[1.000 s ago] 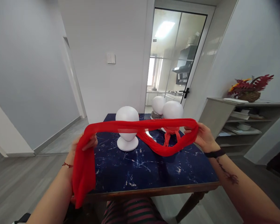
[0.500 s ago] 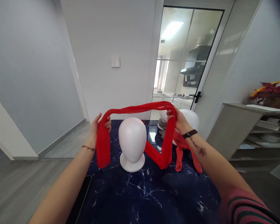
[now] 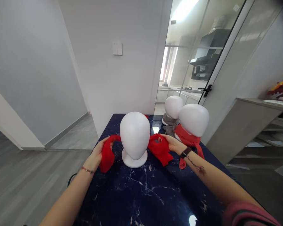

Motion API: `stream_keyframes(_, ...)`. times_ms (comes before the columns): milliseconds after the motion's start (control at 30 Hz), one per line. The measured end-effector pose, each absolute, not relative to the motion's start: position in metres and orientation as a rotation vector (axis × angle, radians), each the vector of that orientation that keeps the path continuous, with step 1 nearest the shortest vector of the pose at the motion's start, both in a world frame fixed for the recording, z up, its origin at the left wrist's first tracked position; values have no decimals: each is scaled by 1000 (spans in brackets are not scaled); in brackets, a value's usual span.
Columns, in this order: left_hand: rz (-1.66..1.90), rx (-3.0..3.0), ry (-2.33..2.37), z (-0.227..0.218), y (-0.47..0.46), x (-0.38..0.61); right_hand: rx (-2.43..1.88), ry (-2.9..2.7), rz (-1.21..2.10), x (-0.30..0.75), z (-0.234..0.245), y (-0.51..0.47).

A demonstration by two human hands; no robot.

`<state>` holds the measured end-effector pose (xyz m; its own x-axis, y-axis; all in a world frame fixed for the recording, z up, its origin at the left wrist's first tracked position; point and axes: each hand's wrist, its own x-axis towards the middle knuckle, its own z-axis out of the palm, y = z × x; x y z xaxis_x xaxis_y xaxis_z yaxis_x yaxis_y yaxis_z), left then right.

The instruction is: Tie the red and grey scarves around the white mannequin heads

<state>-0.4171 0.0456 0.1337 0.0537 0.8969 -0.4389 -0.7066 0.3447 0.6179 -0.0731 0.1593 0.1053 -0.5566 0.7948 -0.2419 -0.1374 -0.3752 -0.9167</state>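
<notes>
A white foam mannequin head (image 3: 135, 138) stands on the dark blue marbled table (image 3: 151, 194). A red scarf (image 3: 158, 148) runs behind its neck, with one end at each side. My left hand (image 3: 97, 156) is closed on the scarf's left end, just left of the head's base. My right hand (image 3: 172, 143) is closed on the bunched right end, right of the head. Both hands sit low, near the tabletop.
A second white head (image 3: 193, 120) with a red scarf tied round its neck stands to the right. A third head (image 3: 174, 106) with a grey scarf is behind it. A shelf unit (image 3: 257, 125) stands at the right, a glass door (image 3: 202, 62) behind.
The scarf, held stretched above the head earlier, has come down behind the head's neck. Both hands dropped to the table on either side, and the camera moved closer.
</notes>
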Motion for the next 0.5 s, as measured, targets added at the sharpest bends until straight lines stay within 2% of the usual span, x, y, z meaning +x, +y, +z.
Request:
stream_keyframes(200,1249,56,812,93,-9,-359,-1106,-538,2240,-92,72,88)
stream_keyframes(367,1201,-40,945,74,-7,-320,-965,-707,2164,-121,63,43)
stream_keyframes(500,1147,85,727,69,-5,-317,-846,-774,2119,-135,64,23)
